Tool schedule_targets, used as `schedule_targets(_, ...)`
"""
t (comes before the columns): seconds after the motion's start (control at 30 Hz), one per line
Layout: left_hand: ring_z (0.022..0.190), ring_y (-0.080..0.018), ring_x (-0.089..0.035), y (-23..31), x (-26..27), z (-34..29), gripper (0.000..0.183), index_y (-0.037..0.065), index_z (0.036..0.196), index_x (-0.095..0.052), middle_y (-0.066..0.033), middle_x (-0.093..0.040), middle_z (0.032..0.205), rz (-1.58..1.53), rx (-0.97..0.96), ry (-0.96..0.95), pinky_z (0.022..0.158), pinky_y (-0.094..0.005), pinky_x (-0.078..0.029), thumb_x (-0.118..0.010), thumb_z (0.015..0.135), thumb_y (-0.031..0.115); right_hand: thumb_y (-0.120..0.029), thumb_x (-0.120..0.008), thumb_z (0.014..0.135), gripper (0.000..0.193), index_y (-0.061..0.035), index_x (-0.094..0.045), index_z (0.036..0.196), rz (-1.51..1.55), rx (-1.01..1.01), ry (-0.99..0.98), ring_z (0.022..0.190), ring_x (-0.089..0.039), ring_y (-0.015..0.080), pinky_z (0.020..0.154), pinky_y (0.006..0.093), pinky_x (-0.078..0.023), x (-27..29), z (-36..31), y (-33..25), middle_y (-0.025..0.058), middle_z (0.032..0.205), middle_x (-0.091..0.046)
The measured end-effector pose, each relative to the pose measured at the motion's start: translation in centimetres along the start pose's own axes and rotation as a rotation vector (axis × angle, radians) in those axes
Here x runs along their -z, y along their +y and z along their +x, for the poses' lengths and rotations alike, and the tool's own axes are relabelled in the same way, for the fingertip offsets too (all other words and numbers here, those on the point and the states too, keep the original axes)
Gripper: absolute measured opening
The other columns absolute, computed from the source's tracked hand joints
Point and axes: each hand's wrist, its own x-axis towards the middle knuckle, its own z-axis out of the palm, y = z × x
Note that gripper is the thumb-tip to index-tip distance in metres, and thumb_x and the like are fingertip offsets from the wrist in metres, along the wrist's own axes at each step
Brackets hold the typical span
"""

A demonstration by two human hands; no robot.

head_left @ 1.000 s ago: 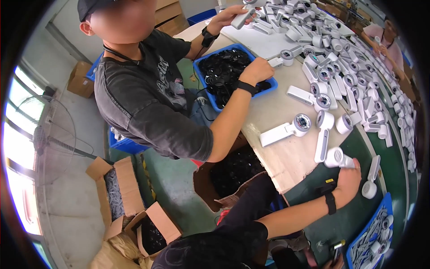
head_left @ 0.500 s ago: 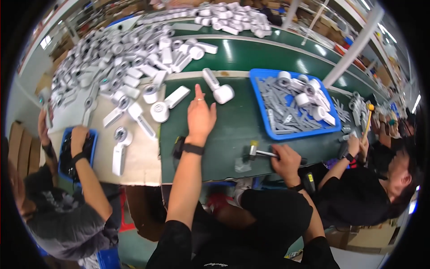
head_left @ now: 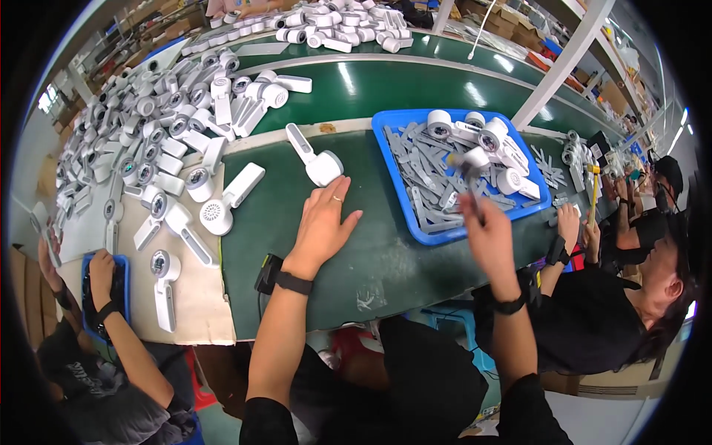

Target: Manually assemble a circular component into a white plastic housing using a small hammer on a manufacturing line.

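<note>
My left hand (head_left: 320, 230) is open, palm down over the green tabletop, with its fingertips at the round head of a white handheld fan-like device (head_left: 324, 169). Whether they touch it I cannot tell. That device's grey-faced handle points away to the left. In my right hand (head_left: 489, 241) is a hammer (head_left: 470, 175), raised and smeared by motion, its head in front of the blue tray (head_left: 426, 238). Loose grey strips (head_left: 430, 178) and several white round-headed parts (head_left: 512, 180) fill the tray. Another white device (head_left: 216, 216) with a grille lies left of my left hand.
A large heap of white devices (head_left: 148, 126) covers the table's left side. A co-worker at left reaches into a small blue bin (head_left: 124, 285); another at right holds a yellow-headed mallet (head_left: 592, 170). A clear plastic scrap (head_left: 371, 298) lies near the front edge. A white post (head_left: 556, 70) stands behind the tray.
My right hand has lifted the hammer from near the table's front edge up toward the tray. My left hand has drawn back below the white device. The whole view has shifted.
</note>
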Motion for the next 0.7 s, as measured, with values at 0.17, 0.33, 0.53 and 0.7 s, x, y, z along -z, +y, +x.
schedule_targets(0.17,0.124,-0.0351,-0.056,0.4,-1.1,1.1,0.071,-0.006,0.151,-0.050,-0.0218,-0.055,0.153,0.083,0.165,0.017,0.106,-0.0436,-0.045,-0.078,0.092,0.023,-0.013,-0.071,0.089,0.046,-0.0039,-0.070,0.133,-0.285,-0.058,0.044,0.079,-0.069,0.0272,0.076,0.0389,-0.053,2.5,11.8,3.9,0.0168,0.089,-0.073)
schedule_targets(0.33,0.115,-0.0379,-0.060,-1.6,0.5,0.4,0.072,-0.007,0.149,-0.050,-0.0234,-0.059,0.147,0.132,0.201,0.109,0.100,-0.0468,-0.048,-0.079,0.088,0.018,-0.012,-0.059,0.087,0.031,0.0005,-0.071,0.112,-0.464,-0.018,-0.012,0.105,-0.068,0.0520,0.090,0.0559,-0.053,-1.6,22.4,9.1,0.0330,0.106,-0.072)
schedule_targets(0.53,0.085,-0.0379,-0.066,-0.2,1.5,1.1,0.050,0.000,0.118,-0.060,-0.0184,-0.066,0.099,0.217,0.199,0.191,0.074,-0.0512,-0.053,-0.082,0.076,0.016,-0.033,-0.056,0.105,0.044,0.0000,-0.066,0.133,-1.334,0.315,-0.473,0.116,-0.067,0.0425,0.098,0.0496,-0.055,-2.7,30.1,23.9,0.0287,0.128,-0.068)
schedule_targets(0.7,0.117,-0.0382,-0.059,-1.1,-1.2,-0.9,0.063,-0.010,0.138,-0.056,-0.0236,-0.060,0.137,0.047,0.303,0.230,0.101,-0.0462,-0.047,-0.076,0.081,0.010,-0.019,-0.069,0.097,0.056,0.0073,-0.053,0.143,-0.776,0.157,-0.220,0.132,-0.057,0.0483,0.110,0.0471,-0.046,-3.0,35.6,30.8,0.0321,0.143,-0.060)
